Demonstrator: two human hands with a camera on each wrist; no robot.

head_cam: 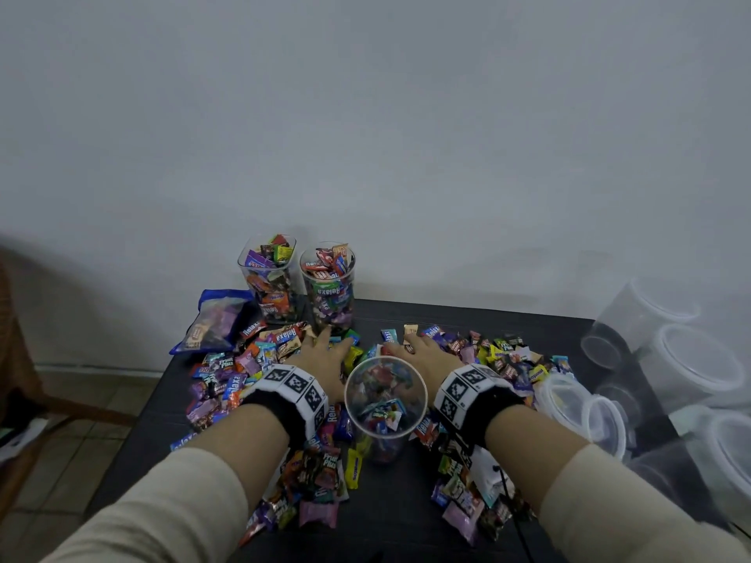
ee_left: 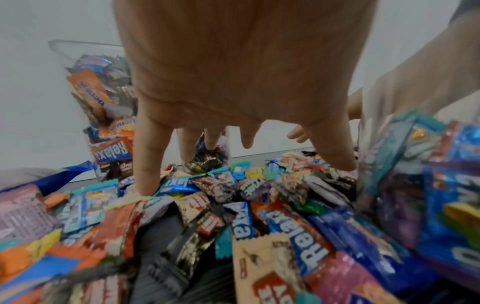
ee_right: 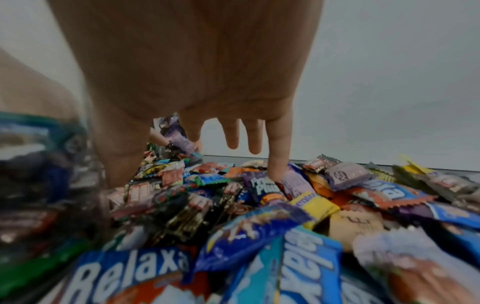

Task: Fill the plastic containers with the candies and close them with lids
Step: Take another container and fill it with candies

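A clear round container (head_cam: 386, 396), partly filled with candies, stands in the middle of the dark table (head_cam: 508, 319). Wrapped candies (head_cam: 244, 367) lie heaped all around it. My left hand (head_cam: 325, 347) is spread palm down on the pile just left of the container, fingers straight, and its fingertips (ee_left: 145, 185) touch the wrappers (ee_left: 259, 216). My right hand (head_cam: 422, 351) lies spread the same way to the container's right, and its little finger (ee_right: 278, 164) presses into the candies (ee_right: 233, 195). Neither hand holds a candy. The container shows blurred beside each wrist (ee_left: 415, 185) (ee_right: 39, 174).
Two full containers without lids, one square (head_cam: 270, 278) and one round (head_cam: 328, 286), stand at the back by the wall. A blue candy bag (head_cam: 219, 319) lies at back left. Clear lids (head_cam: 577, 404) and empty clear tubs (head_cam: 691, 359) are stacked at the right.
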